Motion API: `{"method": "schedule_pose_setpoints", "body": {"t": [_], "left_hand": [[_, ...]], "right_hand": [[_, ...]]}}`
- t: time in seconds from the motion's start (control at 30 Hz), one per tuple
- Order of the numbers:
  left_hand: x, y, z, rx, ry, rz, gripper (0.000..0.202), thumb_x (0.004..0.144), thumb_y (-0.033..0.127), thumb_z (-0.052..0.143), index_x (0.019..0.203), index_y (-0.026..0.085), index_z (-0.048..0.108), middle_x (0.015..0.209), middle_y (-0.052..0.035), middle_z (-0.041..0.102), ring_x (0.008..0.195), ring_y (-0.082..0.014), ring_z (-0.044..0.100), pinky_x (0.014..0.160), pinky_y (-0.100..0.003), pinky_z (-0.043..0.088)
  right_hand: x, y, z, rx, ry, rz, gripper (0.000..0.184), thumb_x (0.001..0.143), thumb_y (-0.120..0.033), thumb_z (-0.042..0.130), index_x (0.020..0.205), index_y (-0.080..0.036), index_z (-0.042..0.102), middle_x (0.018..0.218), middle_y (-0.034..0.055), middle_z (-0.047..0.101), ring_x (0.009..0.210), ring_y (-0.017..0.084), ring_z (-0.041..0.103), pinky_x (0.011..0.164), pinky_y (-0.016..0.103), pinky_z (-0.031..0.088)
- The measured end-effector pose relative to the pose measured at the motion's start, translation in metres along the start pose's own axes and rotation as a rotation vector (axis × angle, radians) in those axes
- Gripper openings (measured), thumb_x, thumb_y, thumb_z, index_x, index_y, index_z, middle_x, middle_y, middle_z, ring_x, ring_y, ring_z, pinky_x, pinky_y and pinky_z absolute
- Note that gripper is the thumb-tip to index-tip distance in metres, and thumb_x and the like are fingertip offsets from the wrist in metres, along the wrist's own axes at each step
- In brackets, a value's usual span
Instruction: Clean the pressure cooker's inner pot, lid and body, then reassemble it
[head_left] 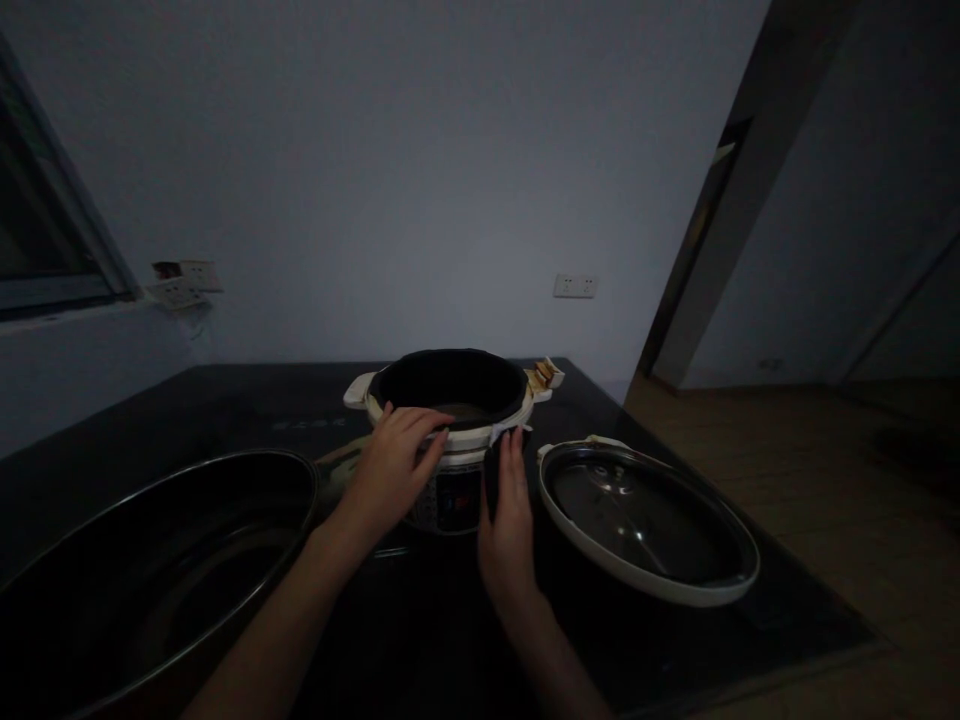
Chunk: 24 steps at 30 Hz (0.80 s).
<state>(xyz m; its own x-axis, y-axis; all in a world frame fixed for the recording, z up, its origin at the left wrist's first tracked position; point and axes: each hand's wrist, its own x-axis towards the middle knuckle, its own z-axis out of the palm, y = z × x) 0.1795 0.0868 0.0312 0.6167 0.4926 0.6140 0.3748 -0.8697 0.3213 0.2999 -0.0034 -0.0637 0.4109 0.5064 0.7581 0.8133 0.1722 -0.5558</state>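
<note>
An electric pressure cooker (471,440) with a white body, a dark inner pot (450,375) and a front panel stands in the middle of the counter, its top uncovered. At the front left of its rim, my left hand (397,450) has its fingers over the edge and its thumb lower, outside. My right hand (511,510) is upright at the front right side, fingers together, pressing a dark cloth (491,475) with a crumpled white edge against the cooker. Dim light leaves the cloth's exact kind uncertain.
To the right, the cooker's round lid (645,525) lies underside up. A large dark wok (157,570) fills the left front. Behind the black counter (247,400) is a wall with a socket (575,286); other sockets (184,285) are by the window.
</note>
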Motion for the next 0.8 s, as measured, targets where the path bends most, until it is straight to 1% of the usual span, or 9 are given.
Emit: {"method": "schedule_pose_setpoints", "body": {"t": [0.07, 0.17, 0.23, 0.33, 0.43, 0.53, 0.6, 0.73, 0.8], "left_hand": [[-0.001, 0.000, 0.002, 0.011, 0.017, 0.011, 0.025, 0.093, 0.026, 0.043, 0.107, 0.019, 0.063, 0.111, -0.0079, 0.068, 0.109, -0.0228, 0.058, 0.111, -0.051, 0.027], [-0.002, 0.000, 0.005, 0.033, 0.036, 0.018, 0.025, 0.093, 0.025, 0.043, 0.108, 0.019, 0.062, 0.111, -0.0089, 0.067, 0.109, -0.0237, 0.057, 0.111, -0.052, 0.026], [-0.003, 0.000, 0.006, 0.046, 0.046, 0.019, 0.024, 0.093, 0.024, 0.043, 0.106, 0.019, 0.061, 0.109, -0.0085, 0.068, 0.107, -0.0237, 0.058, 0.111, -0.053, 0.025], [-0.003, 0.000, 0.007, 0.051, 0.051, 0.020, 0.022, 0.093, 0.024, 0.043, 0.106, 0.020, 0.060, 0.108, -0.0075, 0.068, 0.105, -0.0235, 0.059, 0.111, -0.053, 0.024], [-0.003, 0.000, 0.006, 0.047, 0.048, 0.026, 0.022, 0.092, 0.023, 0.043, 0.106, 0.020, 0.061, 0.107, -0.0079, 0.068, 0.105, -0.0239, 0.059, 0.111, -0.052, 0.024], [-0.004, 0.000, 0.006, 0.061, 0.047, 0.024, 0.023, 0.092, 0.023, 0.043, 0.105, 0.018, 0.061, 0.107, -0.0084, 0.068, 0.105, -0.0242, 0.058, 0.111, -0.053, 0.025], [-0.004, 0.000, 0.006, 0.076, 0.049, 0.019, 0.023, 0.093, 0.024, 0.042, 0.105, 0.018, 0.061, 0.106, -0.0082, 0.068, 0.105, -0.0242, 0.058, 0.111, -0.054, 0.025], [-0.004, 0.000, 0.007, 0.086, 0.058, 0.022, 0.023, 0.093, 0.024, 0.042, 0.105, 0.019, 0.060, 0.107, -0.0076, 0.068, 0.105, -0.0240, 0.058, 0.110, -0.053, 0.026], [-0.004, 0.000, 0.007, 0.083, 0.059, 0.022, 0.022, 0.093, 0.024, 0.042, 0.104, 0.020, 0.060, 0.107, -0.0074, 0.067, 0.105, -0.0239, 0.058, 0.110, -0.053, 0.026]], "right_hand": [[-0.006, -0.008, 0.023, 0.044, 0.062, 0.075, 0.069, 0.093, -0.019, 0.043, 0.153, -0.015, 0.008, 0.160, 0.0163, 0.005, 0.147, 0.027, 0.005, 0.113, 0.059, 0.021], [-0.007, -0.016, 0.038, 0.052, 0.118, 0.132, 0.074, 0.094, -0.033, 0.045, 0.152, -0.011, 0.005, 0.160, 0.0198, 0.001, 0.148, 0.030, -0.002, 0.111, 0.065, 0.014], [-0.003, -0.015, 0.040, 0.060, 0.141, 0.145, 0.070, 0.096, -0.036, 0.041, 0.152, -0.011, 0.007, 0.160, 0.0199, 0.003, 0.148, 0.028, -0.001, 0.112, 0.065, 0.012], [0.005, -0.004, 0.040, 0.150, 0.182, 0.188, 0.063, 0.098, -0.037, 0.035, 0.151, -0.012, 0.013, 0.160, 0.0180, 0.008, 0.148, 0.024, 0.003, 0.114, 0.060, 0.011], [0.013, 0.019, 0.042, 0.328, 0.244, 0.366, 0.066, 0.097, -0.043, 0.033, 0.150, -0.008, 0.015, 0.159, 0.0190, 0.012, 0.148, 0.021, 0.009, 0.116, 0.052, 0.010], [0.013, 0.042, 0.045, 0.430, 0.229, 0.624, 0.070, 0.097, -0.050, 0.027, 0.150, -0.005, 0.015, 0.159, 0.0183, 0.013, 0.147, 0.020, 0.013, 0.117, 0.046, 0.013], [0.007, 0.053, 0.048, 0.441, 0.221, 0.740, 0.072, 0.096, -0.053, 0.023, 0.150, -0.007, 0.016, 0.158, 0.0170, 0.018, 0.146, 0.021, 0.018, 0.116, 0.045, 0.019], [-0.012, 0.058, 0.054, 0.498, 0.229, 0.885, 0.074, 0.094, -0.059, 0.021, 0.151, -0.010, 0.020, 0.151, 0.0168, 0.036, 0.137, 0.024, 0.039, 0.110, 0.045, 0.033], [-0.017, 0.054, 0.054, 0.530, 0.228, 0.896, 0.074, 0.094, -0.060, 0.023, 0.151, -0.014, 0.019, 0.150, 0.0137, 0.038, 0.136, 0.022, 0.042, 0.110, 0.044, 0.035]]}}
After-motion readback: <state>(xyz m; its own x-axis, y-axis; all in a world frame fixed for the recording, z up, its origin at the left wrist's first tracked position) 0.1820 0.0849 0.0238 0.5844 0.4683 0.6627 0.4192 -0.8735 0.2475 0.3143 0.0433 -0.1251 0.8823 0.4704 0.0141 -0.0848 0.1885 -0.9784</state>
